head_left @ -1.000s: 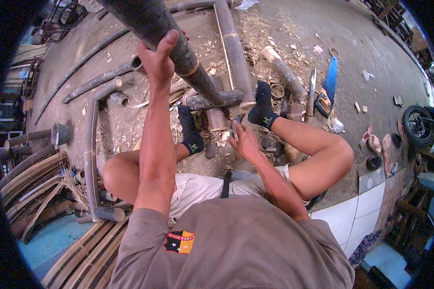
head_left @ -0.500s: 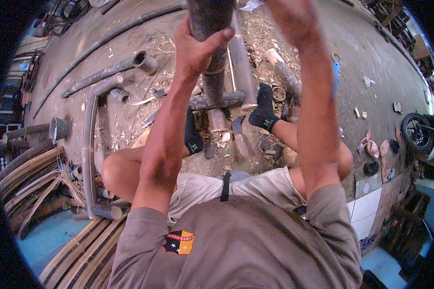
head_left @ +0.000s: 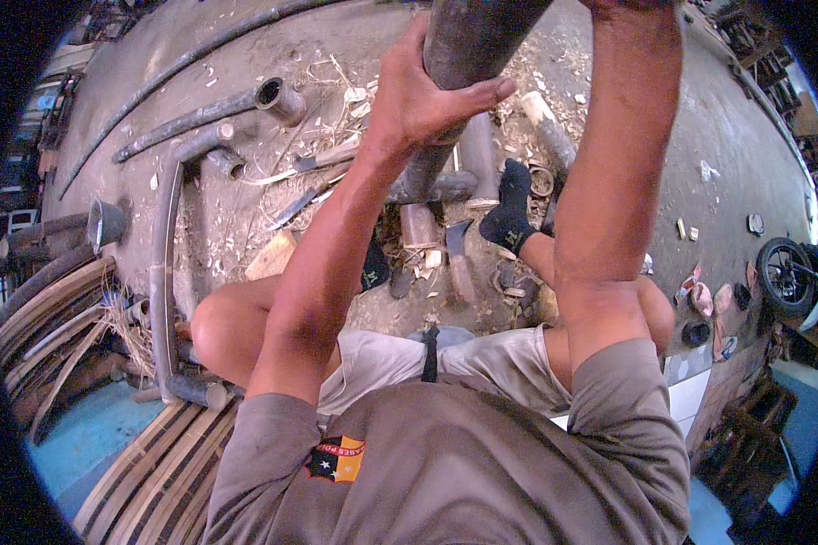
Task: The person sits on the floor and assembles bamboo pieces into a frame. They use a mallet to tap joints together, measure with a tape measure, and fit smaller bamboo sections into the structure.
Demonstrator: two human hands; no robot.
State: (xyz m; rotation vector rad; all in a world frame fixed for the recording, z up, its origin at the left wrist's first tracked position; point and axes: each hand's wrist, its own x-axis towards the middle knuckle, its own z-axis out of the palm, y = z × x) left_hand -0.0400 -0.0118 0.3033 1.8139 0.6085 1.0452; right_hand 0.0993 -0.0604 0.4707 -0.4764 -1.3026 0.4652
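Note:
I sit on a dusty concrete floor with my knees spread and black socks [head_left: 509,218] on my feet. A thick dark round pole [head_left: 477,36] rises from the floor between my feet toward the camera and runs out of the top edge. My left hand [head_left: 418,95] is wrapped around it from the left, thumb across its front. My right forearm [head_left: 623,154] reaches straight up beside the pole; that hand is cut off by the top edge.
Bent dark poles [head_left: 168,245] and short tube pieces [head_left: 282,95] lie at the left among wood shavings. A blade [head_left: 323,159] lies on the floor near the pole. Curved bamboo strips [head_left: 45,318] are stacked at the lower left. A wheel [head_left: 786,272] stands at the right.
The pole has swung up closer to the camera. My right arm rose from near my knee to alongside the pole, and my left hand shifted its hold with the pole.

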